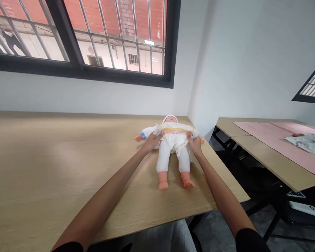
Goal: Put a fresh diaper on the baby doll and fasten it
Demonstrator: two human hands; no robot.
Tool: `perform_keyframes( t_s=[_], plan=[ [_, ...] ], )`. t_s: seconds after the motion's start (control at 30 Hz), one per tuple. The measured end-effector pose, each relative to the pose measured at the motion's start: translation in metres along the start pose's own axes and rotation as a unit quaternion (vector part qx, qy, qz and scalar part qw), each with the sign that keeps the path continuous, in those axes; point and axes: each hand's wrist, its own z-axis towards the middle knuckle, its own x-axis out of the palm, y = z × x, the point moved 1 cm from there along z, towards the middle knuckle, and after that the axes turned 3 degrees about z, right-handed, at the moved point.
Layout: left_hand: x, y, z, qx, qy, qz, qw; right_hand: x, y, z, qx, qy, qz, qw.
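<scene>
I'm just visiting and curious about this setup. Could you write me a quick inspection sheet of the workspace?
surface: light wood table, with the doll lying on it
job's things: baby doll on its back in white clothes, diaper at its waist
clutter: clothes on a pink cloth on the nearby table
hands: left hand and right hand each hold one side of the diaper
cables: nothing seen
surroundings: barred window, white wall, white box on the floor
</scene>
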Motion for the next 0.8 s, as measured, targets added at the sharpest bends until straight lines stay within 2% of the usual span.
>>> perform_keyframes(
  t_s=[0.17, 0.4, 0.53, 0.6, 0.67, 0.73, 0.8],
  plan=[
    [0.002, -0.001, 0.001, 0.000, -0.014, -0.019, 1.000, 0.005, 0.015, -0.004, -0.041, -0.001, -0.058, 0.997],
    [0.002, -0.002, 0.000, -0.028, -0.009, -0.054, 0.998, 0.007, 0.021, -0.010, -0.044, -0.018, -0.169, 0.985],
    [0.002, 0.002, 0.000, -0.061, -0.008, -0.080, 0.995, 0.007, 0.021, -0.010, -0.030, -0.020, -0.184, 0.982],
    [0.002, 0.006, 0.001, -0.083, -0.007, -0.097, 0.992, 0.007, 0.019, -0.008, 0.017, -0.016, -0.144, 0.989],
    [0.001, 0.011, 0.002, -0.108, -0.004, -0.118, 0.987, 0.007, 0.015, -0.006, 0.112, -0.001, -0.062, 0.992],
    [0.000, 0.018, 0.004, -0.134, 0.001, -0.144, 0.980, 0.006, 0.010, -0.005, 0.226, 0.013, 0.034, 0.974],
    [-0.001, 0.025, 0.006, -0.158, 0.009, -0.172, 0.972, 0.004, 0.005, -0.005, 0.311, 0.020, 0.101, 0.945]
  ],
)
